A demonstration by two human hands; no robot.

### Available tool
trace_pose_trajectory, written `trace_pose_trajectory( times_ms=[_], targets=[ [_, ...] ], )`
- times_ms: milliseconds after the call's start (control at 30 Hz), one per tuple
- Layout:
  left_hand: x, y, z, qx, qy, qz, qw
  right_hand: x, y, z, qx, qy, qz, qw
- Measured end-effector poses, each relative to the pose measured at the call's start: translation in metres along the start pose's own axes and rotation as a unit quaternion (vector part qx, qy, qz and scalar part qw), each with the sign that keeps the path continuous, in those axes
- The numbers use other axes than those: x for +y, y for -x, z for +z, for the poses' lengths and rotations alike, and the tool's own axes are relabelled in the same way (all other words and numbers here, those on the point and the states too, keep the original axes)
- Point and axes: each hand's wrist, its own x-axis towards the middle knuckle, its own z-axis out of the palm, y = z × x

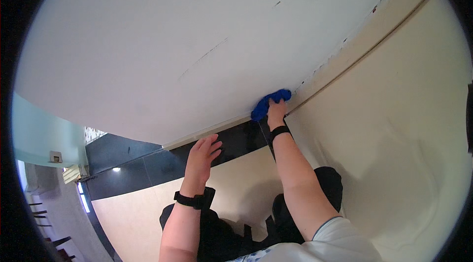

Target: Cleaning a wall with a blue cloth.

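Observation:
A blue cloth (263, 106) is bunched under my right hand (277, 112), which presses it against the bottom of the white wall (184, 58), beside the corner and just above the black floor tiles. My left hand (205, 153) hangs free over the dark tile border (236, 140), its fingers apart and slightly bent, with nothing in it. Each wrist has a black band. Thin dark scuff lines mark the white wall, and chipped paint runs along its right edge.
On the right stands a cream panel (399, 88) with a brown seam beside it. Light floor tiles (136, 210) lie around my knees. At the far left are a pale green wall (44, 132) with a socket (55, 157) and several dark furniture legs.

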Motion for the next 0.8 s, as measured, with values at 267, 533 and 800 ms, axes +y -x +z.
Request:
trace_pose_trajectory(
  times_ms=[267,533,800],
  targets=[
    [-0.003,-0.011,0.013,0.037,0.014,0.022,0.999,-0.067,-0.012,-0.028,0.195,-0.016,-0.168,0.966],
    [0.002,-0.009,-0.012,0.090,0.030,0.055,0.994,-0.037,0.049,0.042,0.143,0.049,-0.077,0.985],
    [-0.002,-0.013,-0.020,0.187,0.052,0.095,0.976,-0.004,0.187,0.144,-0.126,-0.239,0.140,0.953]
  ],
)
